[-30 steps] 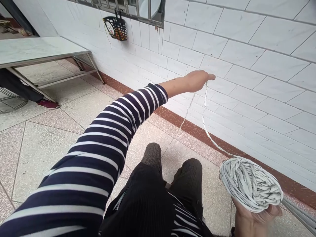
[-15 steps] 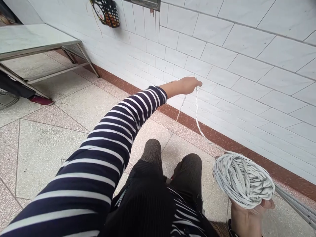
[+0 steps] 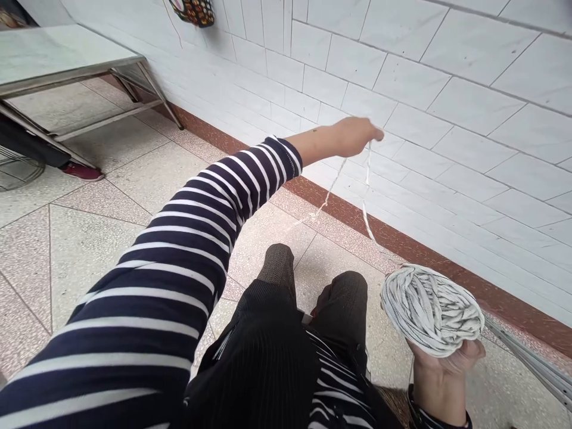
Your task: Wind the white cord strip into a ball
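My left hand (image 3: pixel 357 136) is stretched forward near the tiled wall, its fingers closed on a white cord (image 3: pixel 367 220). One length of the cord hangs from it toward the ball, and a loose knotted end (image 3: pixel 324 204) dangles behind the hand over the floor. At the lower right, my right hand (image 3: pixel 447 360) cups a big ball of white-grey cord (image 3: pixel 432 311) from below. The fingers under the ball are mostly hidden, with the thumb side showing at its right edge.
A metal-framed table (image 3: pixel 67 53) stands at the left, with a person's red shoe (image 3: pixel 83 171) below it. A patterned bag (image 3: pixel 194 12) hangs on the white tiled wall (image 3: pixel 429 107). Grey metal bars (image 3: pixel 531 357) lie at the lower right beside the ball.
My left hand has moved slightly right and up in view, and more of the loose cord end shows. The ball in my right hand has shifted a little up and left.
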A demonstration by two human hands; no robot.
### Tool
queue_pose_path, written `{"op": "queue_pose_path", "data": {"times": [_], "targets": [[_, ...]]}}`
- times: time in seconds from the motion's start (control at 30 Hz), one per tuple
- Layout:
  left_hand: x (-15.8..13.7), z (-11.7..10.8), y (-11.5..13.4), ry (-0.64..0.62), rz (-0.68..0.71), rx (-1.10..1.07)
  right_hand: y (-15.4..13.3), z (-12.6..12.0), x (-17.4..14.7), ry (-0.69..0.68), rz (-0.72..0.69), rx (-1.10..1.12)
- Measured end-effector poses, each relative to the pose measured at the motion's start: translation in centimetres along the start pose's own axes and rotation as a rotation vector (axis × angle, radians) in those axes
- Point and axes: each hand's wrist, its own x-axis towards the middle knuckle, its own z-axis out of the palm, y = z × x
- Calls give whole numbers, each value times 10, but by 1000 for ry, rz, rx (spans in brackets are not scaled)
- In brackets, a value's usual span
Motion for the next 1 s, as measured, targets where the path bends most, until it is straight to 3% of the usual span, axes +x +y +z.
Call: {"op": "queue_pose_path", "data": {"times": [0.17,0.33,0.5,0.6,0.77,1.0], "targets": [[-24,73,-12,-185,-77,-120,-3,10,-3,-133,52,-91],[-75,131,21,-387,-41,-253,8,32,11,-260,97,-77],[-140,153,76,-356,26,-994,38,22,28,-275,191,-67],[-172,158,95,-297,-10,-1206,55,12,30,-238,248,-57],[-200,171,106,-243,-150,-1122,66,16,23,-307,293,-81],[-206,168,93,-118,-60,-674,61,20,13,-371,292,-114]]}}
